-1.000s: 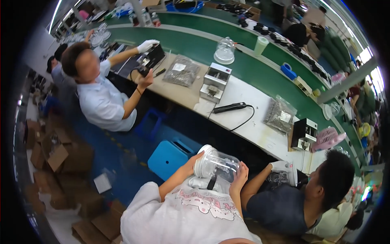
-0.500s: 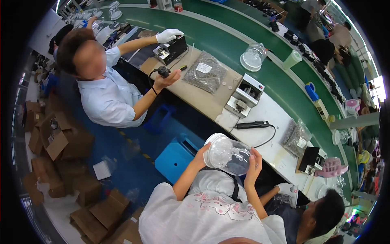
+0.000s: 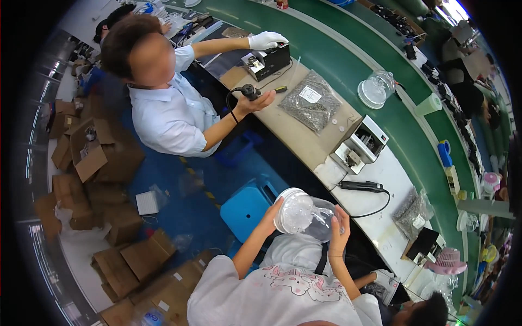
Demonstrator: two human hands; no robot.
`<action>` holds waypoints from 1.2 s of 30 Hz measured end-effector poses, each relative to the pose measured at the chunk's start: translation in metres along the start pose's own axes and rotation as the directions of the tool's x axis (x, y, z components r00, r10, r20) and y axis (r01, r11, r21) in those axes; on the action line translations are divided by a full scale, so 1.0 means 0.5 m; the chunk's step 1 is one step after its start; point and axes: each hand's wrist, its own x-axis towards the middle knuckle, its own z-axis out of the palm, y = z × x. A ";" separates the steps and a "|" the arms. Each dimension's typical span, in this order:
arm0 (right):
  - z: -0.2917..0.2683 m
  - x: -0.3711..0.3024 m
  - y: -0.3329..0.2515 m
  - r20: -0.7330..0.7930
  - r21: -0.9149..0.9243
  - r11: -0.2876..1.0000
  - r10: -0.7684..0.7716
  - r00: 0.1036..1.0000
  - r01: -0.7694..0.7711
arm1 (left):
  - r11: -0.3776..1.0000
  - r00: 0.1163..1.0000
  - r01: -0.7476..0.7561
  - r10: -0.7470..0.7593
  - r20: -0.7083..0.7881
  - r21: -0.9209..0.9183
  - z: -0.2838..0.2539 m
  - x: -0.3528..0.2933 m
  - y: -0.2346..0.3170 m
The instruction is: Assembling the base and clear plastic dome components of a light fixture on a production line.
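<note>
A clear plastic dome with a white round base [image 3: 304, 214] is between my two hands, tilted onto its side above my lap. My left hand [image 3: 269, 219] grips the white base end. Around the clear domed end curl the fingers of my right hand [image 3: 340, 228]. Some clear parts show inside the dome, but their shape is hard to make out. Beyond my right hand, a black electric screwdriver [image 3: 361, 186] with a cord lies on the white tabletop, near a small silver and white screw feeder [image 3: 361, 144].
Across the bench corner, a co-worker [image 3: 168, 103] holds a black corded tool. A bag of screws [image 3: 310, 103] and another bag [image 3: 412, 212] lie on the bench. Another dome [image 3: 375, 89] stands on the green conveyor. A blue stool [image 3: 247, 209] and cardboard boxes [image 3: 111, 217] are at left.
The whole view has swung, so the bench and co-worker appear farther right. Both my hands still hold the dome, tilted slightly differently.
</note>
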 end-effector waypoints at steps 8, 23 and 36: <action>-0.061 0.112 -0.083 0.178 0.624 0.713 0.268 0.947 -0.319 | 0.531 0.728 -0.635 0.655 0.203 0.561 0.214 -0.063 0.060; -0.318 0.103 0.137 0.179 0.983 0.011 -0.218 0.959 -0.181 | -0.192 0.113 -0.956 0.461 0.880 0.223 0.479 -0.159 -0.118; -0.385 0.077 0.172 0.189 0.972 -0.103 -0.208 0.960 -0.213 | -0.686 -0.022 -0.692 0.333 0.943 0.226 0.510 -0.209 -0.206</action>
